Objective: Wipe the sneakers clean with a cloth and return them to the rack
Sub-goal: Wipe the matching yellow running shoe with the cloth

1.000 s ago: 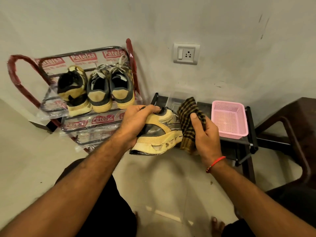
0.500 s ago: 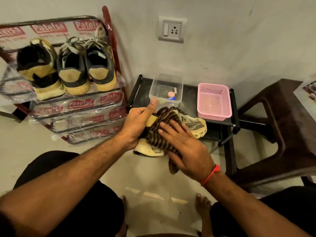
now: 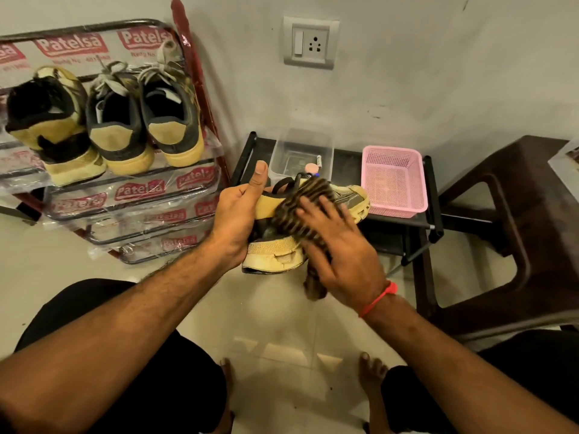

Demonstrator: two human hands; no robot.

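Note:
My left hand (image 3: pixel 238 220) grips the heel end of a yellow and grey sneaker (image 3: pixel 351 198), held sideways above the floor with its sole toward me. My right hand (image 3: pixel 341 255) lies flat over the shoe's side and presses a dark checked cloth (image 3: pixel 300 205) against it; the cloth's loose end hangs below my palm. To the left stands the red metal shoe rack (image 3: pixel 194 73), wrapped in printed plastic. On its top shelf sit three more sneakers, heels out: a yellow and black sneaker (image 3: pixel 53 126) and a grey and yellow pair (image 3: pixel 144 120).
A low black stand (image 3: pixel 435 198) behind the shoe carries a clear plastic box (image 3: pixel 297 151) with small items and a pink basket (image 3: pixel 394 183). A dark brown plastic stool (image 3: pixel 517 220) is at the right. A wall socket (image 3: pixel 310 42) is above. My bare feet rest on the tiled floor.
My right hand has gone from holding the cloth beside the shoe's toe to lying flat on the shoe's side and rubbing it. The shoe's toe now points right. The camera has shifted right.

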